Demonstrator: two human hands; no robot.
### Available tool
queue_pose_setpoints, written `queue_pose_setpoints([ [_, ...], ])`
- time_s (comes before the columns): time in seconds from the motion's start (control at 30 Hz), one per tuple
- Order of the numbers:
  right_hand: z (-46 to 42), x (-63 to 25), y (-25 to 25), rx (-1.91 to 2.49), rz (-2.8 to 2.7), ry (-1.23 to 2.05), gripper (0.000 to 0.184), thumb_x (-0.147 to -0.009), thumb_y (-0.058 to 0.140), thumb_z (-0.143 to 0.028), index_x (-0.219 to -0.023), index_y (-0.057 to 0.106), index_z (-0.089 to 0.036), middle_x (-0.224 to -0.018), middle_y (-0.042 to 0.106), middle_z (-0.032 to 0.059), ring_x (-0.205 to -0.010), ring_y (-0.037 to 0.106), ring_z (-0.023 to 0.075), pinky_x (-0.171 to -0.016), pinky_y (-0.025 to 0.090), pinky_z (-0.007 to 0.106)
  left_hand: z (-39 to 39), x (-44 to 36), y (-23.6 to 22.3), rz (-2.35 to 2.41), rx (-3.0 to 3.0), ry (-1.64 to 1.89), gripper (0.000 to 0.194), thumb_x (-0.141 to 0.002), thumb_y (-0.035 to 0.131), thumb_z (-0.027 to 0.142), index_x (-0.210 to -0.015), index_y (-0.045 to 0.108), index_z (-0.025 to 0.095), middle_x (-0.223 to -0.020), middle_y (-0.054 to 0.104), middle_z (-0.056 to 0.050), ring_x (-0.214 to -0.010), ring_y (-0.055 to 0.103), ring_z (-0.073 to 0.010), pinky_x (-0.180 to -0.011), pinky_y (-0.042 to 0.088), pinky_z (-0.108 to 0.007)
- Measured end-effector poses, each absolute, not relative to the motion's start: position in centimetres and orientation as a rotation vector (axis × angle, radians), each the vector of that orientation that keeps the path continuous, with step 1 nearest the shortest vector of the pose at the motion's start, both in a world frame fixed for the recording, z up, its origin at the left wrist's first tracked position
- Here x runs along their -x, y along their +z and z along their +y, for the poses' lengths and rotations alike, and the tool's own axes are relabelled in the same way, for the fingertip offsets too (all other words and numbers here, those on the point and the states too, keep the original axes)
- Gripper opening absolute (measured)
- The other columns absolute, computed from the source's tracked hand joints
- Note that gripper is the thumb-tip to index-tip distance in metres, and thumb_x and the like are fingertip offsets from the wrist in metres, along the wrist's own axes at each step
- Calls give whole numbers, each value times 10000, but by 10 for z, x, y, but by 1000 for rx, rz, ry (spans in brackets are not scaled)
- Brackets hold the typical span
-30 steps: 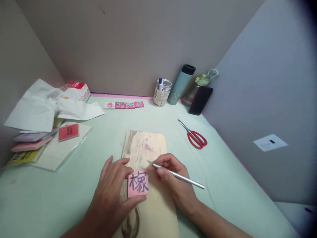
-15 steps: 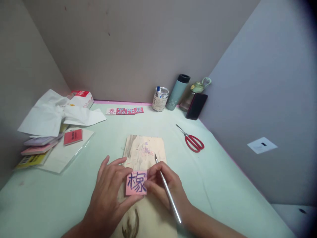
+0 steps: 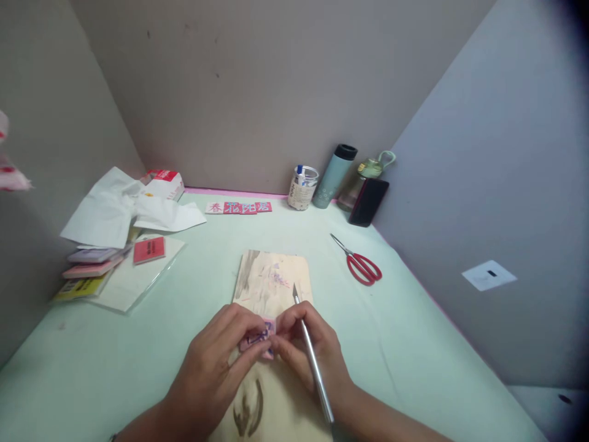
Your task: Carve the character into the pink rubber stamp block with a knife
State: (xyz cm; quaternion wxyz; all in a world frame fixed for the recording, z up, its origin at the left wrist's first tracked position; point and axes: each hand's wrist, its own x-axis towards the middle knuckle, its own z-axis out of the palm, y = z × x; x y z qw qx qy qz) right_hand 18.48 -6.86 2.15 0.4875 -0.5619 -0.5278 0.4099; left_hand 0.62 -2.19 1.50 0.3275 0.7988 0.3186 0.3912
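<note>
A small pink square block (image 3: 260,337) with a purple character drawn on it is pinched between both my hands above a pale wooden board (image 3: 274,279). My left hand (image 3: 216,362) curls round the block's left side, hiding most of it. My right hand (image 3: 307,347) grips its right edge with the fingertips and also holds a thin silver craft knife (image 3: 310,353), blade tip pointing away from me over the board.
Red-handled scissors (image 3: 361,265) lie to the right. At the back stand a jar (image 3: 302,179), a teal flask (image 3: 335,167), a green bottle and a dark phone (image 3: 368,201). A row of small carved blocks (image 3: 239,207) lies near the wall. Papers and pink pads (image 3: 105,245) are piled at the left.
The pink block has gone from lying flat under my left fingers to being pinched by both hands. The knife swung from pointing left to pointing away from me.
</note>
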Motion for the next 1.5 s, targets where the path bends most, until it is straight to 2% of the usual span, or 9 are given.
queue_pose_setpoints([
  [0.3,-70,-184,21,1377,-1376,924,207,-844,707,-256,-816,503,-230,-710,580,-28,-603,553,132,-572,457,246,-19,-5,16,830,-1822,941,124,-986,550,208,-912,646,235,-880,621,7,-766,678,-126,-673,576,-206],
  [0.53,-75,-180,22,1320,-1554,665,158,-886,634,-182,-817,504,-237,-705,594,-29,-586,572,119,-561,476,212,-21,-1,18,831,-1986,962,121,-989,540,172,-929,628,228,-876,633,0,-795,668,-135,-696,541,-227],
  [0.73,-75,-181,10,1259,-1666,493,159,-894,611,-147,-837,498,-242,-705,600,-24,-567,584,122,-556,488,210,-22,-1,24,798,-2222,995,171,-981,479,127,-893,596,216,-830,639,-15,-737,661,-145,-662,540,-237],
  [1.0,-73,-177,9,1197,-1723,327,200,-857,593,-106,-817,465,-254,-629,559,-65,-490,502,93,-488,422,175,-24,1,25,802,-2318,965,176,-968,470,103,-878,571,216,-812,635,-14,-727,671,-146,-663,555,-225],
  [1.37,-71,-178,7,1217,-1719,367,184,-865,576,-134,-796,446,-243,-645,539,-52,-503,500,93,-498,418,182,-19,-2,23,767,-2432,1098,194,-956,487,110,-874,614,231,-757,640,-4,-679,677,-140,-644,566,-186],
  [1.5,-72,-179,7,1233,-1702,432,181,-880,587,-151,-799,452,-242,-652,544,-52,-507,505,91,-503,421,178,-18,-3,26,726,-2488,1129,232,-964,443,79,-880,606,221,-758,638,-14,-682,669,-141,-639,559,-184],
])
